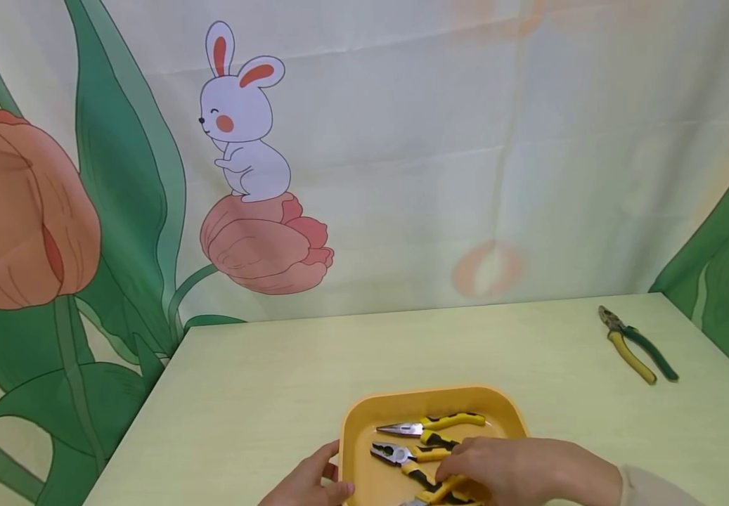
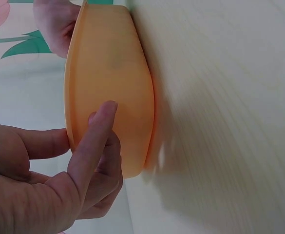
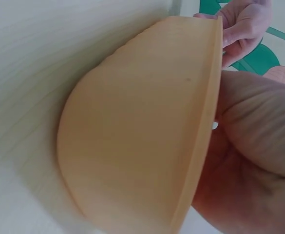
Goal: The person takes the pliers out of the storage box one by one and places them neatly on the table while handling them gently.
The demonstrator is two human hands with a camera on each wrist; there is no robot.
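Left hand (image 1: pixel 311 481) pinching the rim of the yellow tray (image 1: pixel 415 402), right hand (image 1: pixel 497 467) down among the pliers (image 1: pixel 400 456).
I can't tell whether the right hand grips any; the tray sits on the surface (image 1: pixel 263 393), and farther off, to the right, lie green-and-yellow pliers (image 1: pixel 618 330) before a rabbit-printed cloth (image 1: pixel 247 105).
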